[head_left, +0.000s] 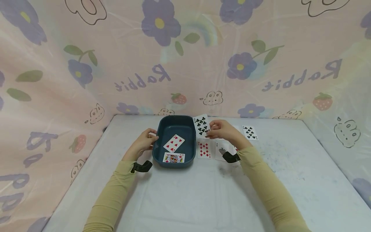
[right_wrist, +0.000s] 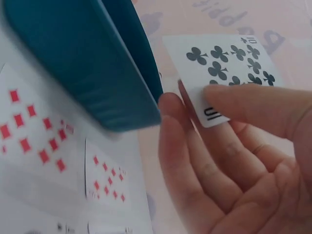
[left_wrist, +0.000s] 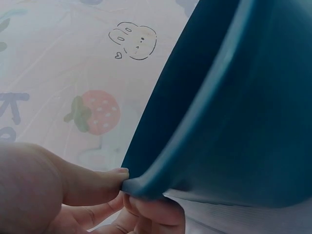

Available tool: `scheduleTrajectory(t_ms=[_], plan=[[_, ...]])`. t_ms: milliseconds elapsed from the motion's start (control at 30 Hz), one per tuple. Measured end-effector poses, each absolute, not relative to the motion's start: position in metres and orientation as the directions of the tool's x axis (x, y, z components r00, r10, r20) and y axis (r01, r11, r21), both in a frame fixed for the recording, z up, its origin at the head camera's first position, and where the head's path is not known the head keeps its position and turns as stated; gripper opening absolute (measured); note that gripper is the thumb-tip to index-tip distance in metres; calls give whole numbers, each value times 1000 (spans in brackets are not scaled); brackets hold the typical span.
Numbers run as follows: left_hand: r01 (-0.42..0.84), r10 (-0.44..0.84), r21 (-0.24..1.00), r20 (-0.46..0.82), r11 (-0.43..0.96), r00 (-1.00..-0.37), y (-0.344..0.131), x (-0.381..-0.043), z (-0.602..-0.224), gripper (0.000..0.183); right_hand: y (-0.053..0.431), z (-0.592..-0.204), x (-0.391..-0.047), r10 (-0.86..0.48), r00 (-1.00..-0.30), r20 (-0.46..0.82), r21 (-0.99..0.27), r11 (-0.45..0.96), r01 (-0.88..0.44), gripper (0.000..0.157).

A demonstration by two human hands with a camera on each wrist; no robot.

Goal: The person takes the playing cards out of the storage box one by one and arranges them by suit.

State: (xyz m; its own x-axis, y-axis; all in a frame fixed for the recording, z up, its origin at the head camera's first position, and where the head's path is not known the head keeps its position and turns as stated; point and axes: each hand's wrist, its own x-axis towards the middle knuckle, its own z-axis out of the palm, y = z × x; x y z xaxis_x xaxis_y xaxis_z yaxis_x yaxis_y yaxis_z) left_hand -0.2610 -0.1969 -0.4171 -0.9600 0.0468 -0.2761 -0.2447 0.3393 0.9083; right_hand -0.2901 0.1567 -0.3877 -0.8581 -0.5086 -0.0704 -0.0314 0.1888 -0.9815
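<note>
My left hand (head_left: 142, 143) pinches the left rim of a dark blue plastic bin (head_left: 176, 120), thumb on the inner side and fingers below the rim, as the left wrist view (left_wrist: 92, 187) shows. Inside the bin lie a hearts card (head_left: 174, 143) and a face card (head_left: 174, 157), both face up. My right hand (head_left: 224, 130) holds a ten of clubs (head_left: 201, 125) between thumb and fingers, just off the bin's right rim. In the right wrist view the ten of clubs (right_wrist: 214, 73) is tilted and apart from the bin (right_wrist: 92, 63).
Right of the bin lie a diamonds card (head_left: 204, 149) and an ace of spades (head_left: 221, 149). A second diamonds card (right_wrist: 106, 178) shows in the right wrist view. Farther right is a clubs card (head_left: 250, 132). A printed curtain (head_left: 200, 80) hangs behind the white table (head_left: 179, 199).
</note>
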Motion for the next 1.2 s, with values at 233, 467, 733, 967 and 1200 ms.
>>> scheduleTrajectory(t_ms=[233, 467, 733, 967, 1200], plan=[[-241, 58, 915, -274, 323, -960, -197, -258, -415, 33, 195, -395, -283, -449, -878, -166, -951, 309, 21, 20], [-229, 66, 918, -263, 323, -963, -198, -259, -418, 33, 240, -405, -273, -377, -905, -199, -921, 388, 41, 23], [-242, 54, 916, -272, 319, -961, -196, -259, -417, 32, 275, -423, -254, -317, -925, -211, -902, 428, 59, 33], [-246, 46, 911, -276, 330, -960, -196, -260, -418, 31, 307, -431, -239, -257, -936, -241, -865, 495, 87, 37], [-244, 50, 914, -274, 324, -960, -197, -259, -417, 33, 333, -442, -230, -212, -943, -255, -866, 484, 125, 39]])
